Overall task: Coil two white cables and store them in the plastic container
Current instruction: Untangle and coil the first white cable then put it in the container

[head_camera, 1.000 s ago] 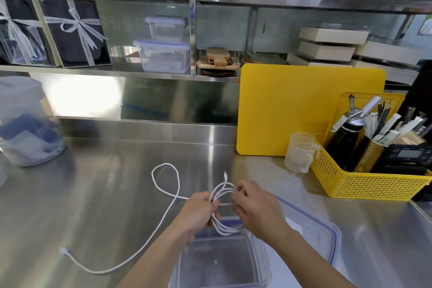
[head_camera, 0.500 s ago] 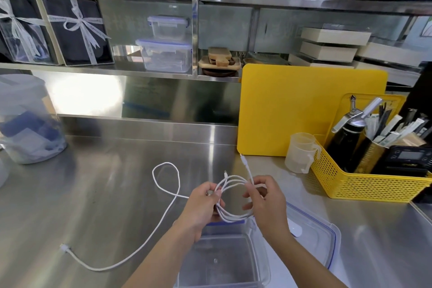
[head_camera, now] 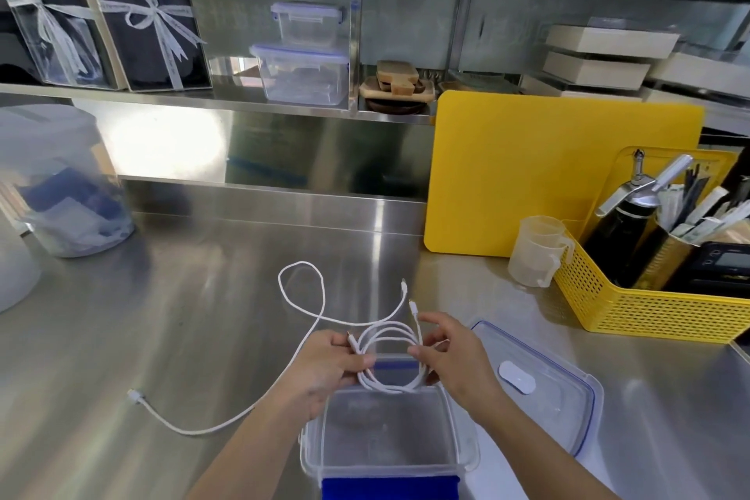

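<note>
A thin white cable (head_camera: 389, 357) is wound into a small coil held just above the far rim of the clear plastic container (head_camera: 389, 467). My left hand (head_camera: 328, 369) pinches the coil's left side near one plug. My right hand (head_camera: 450, 357) holds the coil's right side, with the other plug end sticking up beside my fingers. A second, thicker white cable (head_camera: 302, 296) lies loose on the steel counter, looping behind my hands and trailing left to a plug (head_camera: 134, 395). The container is open and nothing shows inside it.
The container's blue-edged lid (head_camera: 539, 382) lies flat to the right. A yellow basket (head_camera: 649, 308) of tools, a clear measuring cup (head_camera: 537, 250) and a yellow cutting board (head_camera: 560, 175) stand at the back right. A translucent tub (head_camera: 61, 183) sits far left. Shelves run above.
The coil has widened into a rounder loop between my hands. The free plug end that stuck up high now lies close by my right fingers. The loose cable has not moved.
</note>
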Motion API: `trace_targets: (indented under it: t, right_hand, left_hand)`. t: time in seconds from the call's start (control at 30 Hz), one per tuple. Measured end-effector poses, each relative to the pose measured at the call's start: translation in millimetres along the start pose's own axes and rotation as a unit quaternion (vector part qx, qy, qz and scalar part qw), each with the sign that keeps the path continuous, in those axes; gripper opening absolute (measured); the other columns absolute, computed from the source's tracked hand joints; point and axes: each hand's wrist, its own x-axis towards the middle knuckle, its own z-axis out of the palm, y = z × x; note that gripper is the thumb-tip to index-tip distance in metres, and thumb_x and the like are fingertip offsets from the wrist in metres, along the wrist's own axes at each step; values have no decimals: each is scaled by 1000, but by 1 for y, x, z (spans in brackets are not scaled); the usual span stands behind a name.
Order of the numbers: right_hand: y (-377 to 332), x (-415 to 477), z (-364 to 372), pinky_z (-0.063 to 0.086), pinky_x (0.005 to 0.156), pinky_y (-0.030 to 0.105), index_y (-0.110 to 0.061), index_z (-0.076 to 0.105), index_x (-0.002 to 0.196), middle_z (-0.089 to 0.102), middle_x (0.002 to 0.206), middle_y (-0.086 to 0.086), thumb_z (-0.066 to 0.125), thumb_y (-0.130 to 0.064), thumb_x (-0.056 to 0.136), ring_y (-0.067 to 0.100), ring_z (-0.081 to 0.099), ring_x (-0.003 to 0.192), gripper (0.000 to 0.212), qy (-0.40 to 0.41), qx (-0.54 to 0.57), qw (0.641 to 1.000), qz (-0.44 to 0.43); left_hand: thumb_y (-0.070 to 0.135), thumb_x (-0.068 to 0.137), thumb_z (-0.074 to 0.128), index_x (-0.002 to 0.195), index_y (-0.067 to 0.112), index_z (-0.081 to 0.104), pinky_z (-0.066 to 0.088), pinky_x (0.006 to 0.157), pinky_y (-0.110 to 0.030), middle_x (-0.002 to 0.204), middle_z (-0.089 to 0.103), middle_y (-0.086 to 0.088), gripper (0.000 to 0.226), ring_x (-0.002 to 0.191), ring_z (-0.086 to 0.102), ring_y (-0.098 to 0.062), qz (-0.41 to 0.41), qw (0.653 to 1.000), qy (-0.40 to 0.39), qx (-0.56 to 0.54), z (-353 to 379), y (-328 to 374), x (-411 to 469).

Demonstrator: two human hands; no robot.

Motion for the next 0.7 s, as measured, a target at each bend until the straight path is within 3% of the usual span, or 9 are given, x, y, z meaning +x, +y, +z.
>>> trace_targets:
  t: [0.13,0.23,0.3,0.43,0.6,0.7]
  right_hand:
    - [7,-5,14,55,54,21,-14,57,114,60,83,2,67,-6,80,17,60,71,36,-16,-15,1000,22]
    - [14,-10,25,58,65,28,-16,59,110,59,79,-5,66,-8,81,17,61,74,31,-28,-41,998,34]
    - [19,-13,34,58,72,28,-18,59,109,60,80,-6,65,-9,82,16,62,77,29,-34,-68,996,36]
    - [27,-15,42,55,67,21,-22,55,108,57,80,-11,63,-9,84,11,60,74,29,-55,-85,994,38]
    - [38,-11,50,51,56,13,-30,47,99,56,79,-10,61,-12,86,7,58,68,27,-56,-144,988,18]
    - [46,-9,55,48,60,13,-33,41,93,56,81,-8,61,-15,86,6,55,66,28,-51,-200,978,24]
  left_hand:
    - [-5,78,68,67,5,52,54,66,-40,63,58,-14,21,63,60,-28,8,993,59,98,-7,-16,0]
    - [12,80,68,72,12,46,40,66,-33,60,51,-1,23,65,51,-26,45,953,86,289,-9,-27,1]
    - [20,82,64,84,12,50,41,68,-32,74,59,-4,16,78,59,-30,49,910,88,402,-8,-30,-3]
    - [16,89,51,107,7,48,45,82,-35,113,63,-13,20,102,60,-33,29,862,83,499,-3,-34,-6]
    - [3,91,40,126,0,39,45,92,-36,130,53,-17,35,117,55,-34,2,781,64,622,10,-33,-5]
    - [-1,91,40,130,-4,38,43,96,-38,135,47,-20,39,121,51,-35,-7,759,31,650,16,-34,-5]
